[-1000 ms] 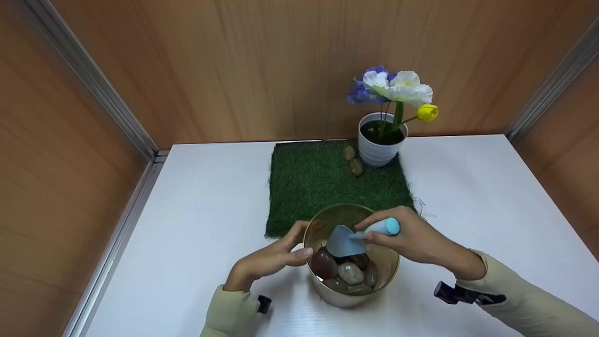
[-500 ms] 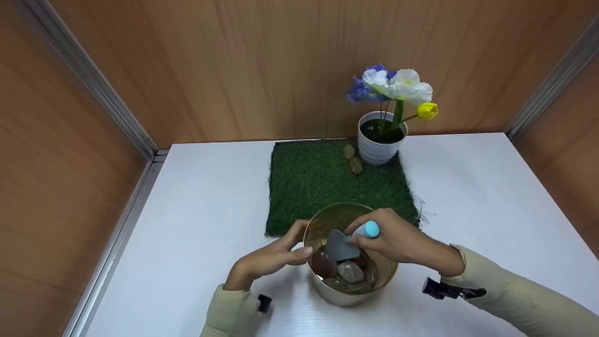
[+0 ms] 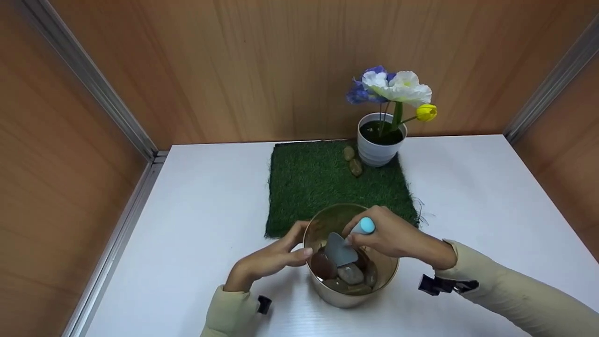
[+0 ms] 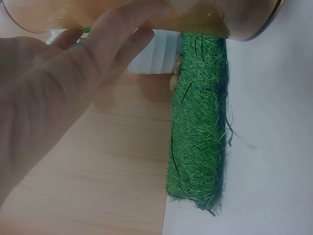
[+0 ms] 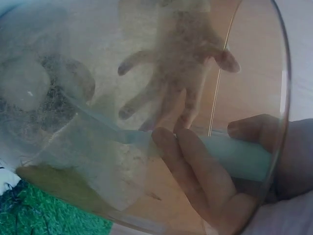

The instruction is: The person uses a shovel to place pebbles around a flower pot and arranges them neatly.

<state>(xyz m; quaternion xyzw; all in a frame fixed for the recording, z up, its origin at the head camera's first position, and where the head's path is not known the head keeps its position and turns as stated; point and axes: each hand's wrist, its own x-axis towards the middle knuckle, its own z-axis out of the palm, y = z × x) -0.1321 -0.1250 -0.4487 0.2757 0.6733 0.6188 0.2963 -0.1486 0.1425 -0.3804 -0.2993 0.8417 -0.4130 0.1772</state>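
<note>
A tinted see-through bowl (image 3: pixel 338 299) stands at the front of the white table. Inside it lie several smooth stones (image 3: pixel 350 274), brown and grey, with something dark and fibrous beneath them. My left hand (image 3: pixel 273 258) holds the bowl's left side, fingers spread round the outer wall and thumb at the rim. With my right hand (image 3: pixel 390 238) I grip the pale handle (image 5: pixel 239 155) of a small garden trowel (image 3: pixel 340 250). Its grey blade slants down into the bowl against the stones, and its tip is hidden in the head view.
Behind the bowl lies a green artificial-grass mat (image 3: pixel 309 178). Two brown pebbles (image 3: pixel 355 167) and a white flowerpot (image 3: pixel 378 152) with purple, white and yellow flowers (image 3: pixel 405 89) stand at its back right. Wooden panels (image 3: pixel 262 70) enclose the table.
My right hand has moved left and slightly further over the bowl, the trowel's handle tipping more upright and its blade shifting down onto the stones. The left hand and bowl have stayed put.
</note>
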